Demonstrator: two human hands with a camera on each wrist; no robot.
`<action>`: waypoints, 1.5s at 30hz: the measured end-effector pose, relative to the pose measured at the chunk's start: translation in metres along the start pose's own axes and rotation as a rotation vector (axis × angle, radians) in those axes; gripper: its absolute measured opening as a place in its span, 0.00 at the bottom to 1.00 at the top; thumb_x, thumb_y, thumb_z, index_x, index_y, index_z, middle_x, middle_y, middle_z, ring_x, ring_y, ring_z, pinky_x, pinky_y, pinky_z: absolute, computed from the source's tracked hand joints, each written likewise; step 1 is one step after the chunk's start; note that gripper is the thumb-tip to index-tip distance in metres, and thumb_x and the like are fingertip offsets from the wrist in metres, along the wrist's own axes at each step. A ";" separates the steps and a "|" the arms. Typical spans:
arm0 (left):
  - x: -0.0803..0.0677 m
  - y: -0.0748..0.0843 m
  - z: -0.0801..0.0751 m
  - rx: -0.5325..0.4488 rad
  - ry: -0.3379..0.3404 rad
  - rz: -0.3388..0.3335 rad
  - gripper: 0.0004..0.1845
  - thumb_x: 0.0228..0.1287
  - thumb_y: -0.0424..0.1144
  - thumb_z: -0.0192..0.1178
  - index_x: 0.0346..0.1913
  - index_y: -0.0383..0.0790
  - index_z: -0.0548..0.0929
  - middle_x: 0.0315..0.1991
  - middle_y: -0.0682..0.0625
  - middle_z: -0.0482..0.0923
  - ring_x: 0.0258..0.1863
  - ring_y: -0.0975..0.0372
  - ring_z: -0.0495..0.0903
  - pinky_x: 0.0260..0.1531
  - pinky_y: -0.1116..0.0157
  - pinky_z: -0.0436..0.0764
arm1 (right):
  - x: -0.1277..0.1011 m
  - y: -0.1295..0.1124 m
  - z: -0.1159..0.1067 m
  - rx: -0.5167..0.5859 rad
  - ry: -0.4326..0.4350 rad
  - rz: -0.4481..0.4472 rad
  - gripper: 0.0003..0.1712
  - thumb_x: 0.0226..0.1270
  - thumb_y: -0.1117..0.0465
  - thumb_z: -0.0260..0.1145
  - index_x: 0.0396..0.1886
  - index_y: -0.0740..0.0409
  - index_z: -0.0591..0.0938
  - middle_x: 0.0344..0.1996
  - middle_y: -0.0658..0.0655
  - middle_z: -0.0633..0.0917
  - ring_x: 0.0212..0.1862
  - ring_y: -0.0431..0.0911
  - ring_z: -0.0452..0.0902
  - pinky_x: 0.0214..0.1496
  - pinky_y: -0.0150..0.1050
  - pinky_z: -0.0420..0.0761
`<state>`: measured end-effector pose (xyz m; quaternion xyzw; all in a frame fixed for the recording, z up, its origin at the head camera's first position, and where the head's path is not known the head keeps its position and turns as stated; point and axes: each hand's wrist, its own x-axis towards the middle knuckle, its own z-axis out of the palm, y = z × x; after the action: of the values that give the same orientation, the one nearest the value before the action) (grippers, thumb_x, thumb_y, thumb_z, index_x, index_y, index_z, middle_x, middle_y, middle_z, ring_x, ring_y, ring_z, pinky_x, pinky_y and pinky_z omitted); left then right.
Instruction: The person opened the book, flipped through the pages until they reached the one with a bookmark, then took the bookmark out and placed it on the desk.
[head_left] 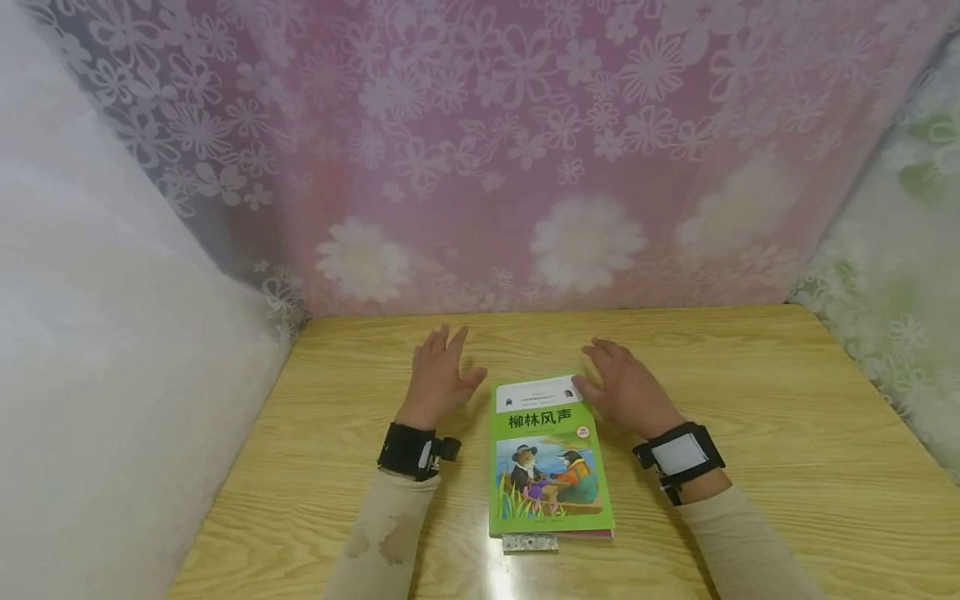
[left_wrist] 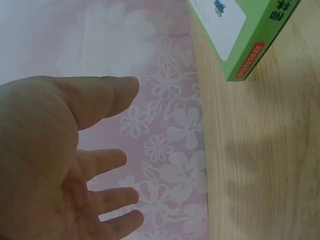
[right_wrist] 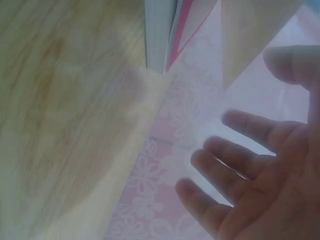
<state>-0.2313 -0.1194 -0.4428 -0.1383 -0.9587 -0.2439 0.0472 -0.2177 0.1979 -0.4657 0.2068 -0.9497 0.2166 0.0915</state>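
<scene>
A green paperback book (head_left: 551,458) lies face up on the wooden table, with two animals in a boat pictured on its cover. Its green spine (left_wrist: 250,57) faces the left hand and its page edges (right_wrist: 160,35) face the right. My left hand (head_left: 435,383) hovers left of the book's upper end, fingers spread, apart from it. Beside the upper right corner is my right hand (head_left: 630,387); its thumb overlaps the cover in the head view, though contact is unclear. Neither hand holds anything. A small silvery patterned strip (head_left: 530,543) shows at the book's lower edge.
The wooden table (head_left: 787,433) runs back to a pink flowered curtain (head_left: 465,167). White cloth (head_left: 112,333) hangs along the left side, and a green-and-white flowered cloth (head_left: 900,250) along the right. Both wrists wear black straps.
</scene>
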 end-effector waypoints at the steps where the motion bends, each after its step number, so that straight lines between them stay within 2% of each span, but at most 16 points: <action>1: 0.000 0.000 0.000 0.001 -0.009 -0.002 0.41 0.74 0.52 0.63 0.81 0.38 0.60 0.80 0.30 0.52 0.80 0.38 0.49 0.77 0.39 0.47 | 0.000 0.000 0.001 0.003 0.012 -0.007 0.30 0.77 0.50 0.63 0.65 0.70 0.76 0.66 0.73 0.75 0.68 0.67 0.71 0.68 0.63 0.72; 5: 0.000 -0.001 0.001 0.008 -0.036 -0.015 0.42 0.75 0.53 0.62 0.81 0.38 0.58 0.81 0.30 0.49 0.81 0.39 0.47 0.78 0.40 0.46 | 0.000 -0.002 0.002 0.017 0.048 -0.025 0.18 0.76 0.53 0.66 0.50 0.65 0.81 0.55 0.66 0.81 0.58 0.61 0.79 0.57 0.58 0.80; 8: 0.000 -0.001 0.000 0.011 -0.026 -0.011 0.41 0.74 0.53 0.62 0.81 0.37 0.60 0.80 0.28 0.50 0.80 0.38 0.48 0.77 0.39 0.48 | 0.000 -0.003 0.004 0.021 0.050 -0.018 0.14 0.75 0.53 0.66 0.44 0.61 0.81 0.51 0.63 0.82 0.52 0.57 0.80 0.50 0.54 0.82; 13: 0.000 -0.001 0.000 0.012 -0.022 0.012 0.40 0.74 0.52 0.63 0.80 0.35 0.62 0.78 0.27 0.54 0.79 0.36 0.51 0.76 0.38 0.52 | -0.001 -0.002 0.007 0.016 0.041 -0.008 0.13 0.74 0.53 0.68 0.42 0.59 0.80 0.46 0.59 0.82 0.43 0.51 0.78 0.40 0.45 0.79; 17: -0.002 -0.001 0.000 -0.010 -0.064 0.028 0.38 0.74 0.51 0.63 0.77 0.34 0.65 0.76 0.29 0.60 0.77 0.37 0.57 0.74 0.41 0.60 | -0.001 0.000 0.008 0.006 0.046 -0.035 0.13 0.72 0.55 0.69 0.43 0.61 0.79 0.44 0.59 0.81 0.37 0.49 0.73 0.35 0.42 0.74; 20: -0.003 0.000 0.001 -0.039 -0.132 0.020 0.35 0.74 0.51 0.63 0.76 0.34 0.69 0.74 0.32 0.66 0.74 0.39 0.64 0.70 0.43 0.68 | 0.000 0.001 0.009 0.005 0.036 -0.042 0.14 0.71 0.56 0.70 0.44 0.62 0.78 0.41 0.58 0.80 0.34 0.47 0.71 0.34 0.40 0.72; 23: -0.002 0.002 0.002 -0.071 -0.253 -0.004 0.37 0.72 0.54 0.64 0.76 0.38 0.69 0.74 0.37 0.68 0.73 0.43 0.67 0.69 0.45 0.70 | 0.001 0.001 0.010 0.019 0.013 -0.018 0.15 0.71 0.56 0.71 0.45 0.62 0.78 0.39 0.57 0.80 0.34 0.46 0.73 0.34 0.41 0.74; 26: -0.003 0.005 0.005 -0.128 -0.388 -0.024 0.42 0.67 0.58 0.68 0.78 0.44 0.68 0.75 0.42 0.68 0.74 0.47 0.67 0.70 0.47 0.70 | 0.001 0.001 0.010 0.037 -0.013 0.009 0.15 0.72 0.56 0.70 0.48 0.62 0.79 0.41 0.58 0.82 0.38 0.48 0.79 0.38 0.44 0.80; 29: -0.003 0.006 0.008 -0.182 -0.460 0.001 0.42 0.63 0.55 0.73 0.76 0.45 0.70 0.70 0.46 0.74 0.69 0.51 0.73 0.67 0.50 0.72 | 0.001 0.000 0.011 0.043 -0.043 0.034 0.16 0.73 0.54 0.69 0.50 0.61 0.81 0.46 0.59 0.84 0.44 0.50 0.82 0.44 0.49 0.83; 32: -0.002 0.007 0.010 -0.166 -0.464 0.030 0.43 0.60 0.51 0.76 0.75 0.43 0.71 0.66 0.46 0.77 0.65 0.53 0.75 0.64 0.52 0.74 | 0.003 -0.001 0.011 0.042 -0.075 0.057 0.16 0.74 0.54 0.67 0.51 0.60 0.82 0.49 0.60 0.84 0.46 0.51 0.81 0.47 0.51 0.83; 36: -0.001 0.008 0.015 -0.100 -0.450 0.054 0.48 0.59 0.51 0.77 0.78 0.42 0.67 0.69 0.43 0.73 0.68 0.49 0.71 0.65 0.51 0.74 | 0.005 0.000 0.011 0.027 -0.101 0.078 0.19 0.74 0.53 0.67 0.55 0.62 0.83 0.49 0.60 0.84 0.46 0.51 0.81 0.49 0.53 0.83; 38: -0.001 0.009 0.019 -0.069 -0.442 0.070 0.49 0.59 0.52 0.77 0.79 0.41 0.65 0.67 0.41 0.72 0.67 0.48 0.71 0.63 0.51 0.75 | 0.004 0.001 0.012 0.022 -0.106 0.081 0.20 0.74 0.53 0.67 0.56 0.63 0.83 0.49 0.61 0.84 0.46 0.52 0.80 0.49 0.53 0.83; 42: -0.003 0.011 0.026 -0.032 -0.422 0.076 0.49 0.57 0.53 0.78 0.78 0.41 0.67 0.63 0.41 0.71 0.61 0.48 0.71 0.59 0.51 0.76 | 0.003 0.001 0.016 0.023 -0.116 0.079 0.18 0.73 0.54 0.69 0.54 0.62 0.83 0.46 0.58 0.83 0.42 0.49 0.78 0.46 0.49 0.81; 45: -0.004 0.010 0.028 -0.030 -0.405 0.049 0.49 0.54 0.53 0.79 0.77 0.42 0.69 0.63 0.42 0.72 0.59 0.49 0.70 0.58 0.51 0.76 | 0.003 -0.002 0.019 0.044 -0.127 0.074 0.16 0.72 0.55 0.70 0.51 0.60 0.81 0.40 0.55 0.81 0.38 0.48 0.74 0.41 0.44 0.78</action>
<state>-0.2251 -0.0983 -0.4632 -0.2086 -0.9412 -0.2240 -0.1427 -0.2211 0.1871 -0.4812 0.1866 -0.9556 0.2272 0.0186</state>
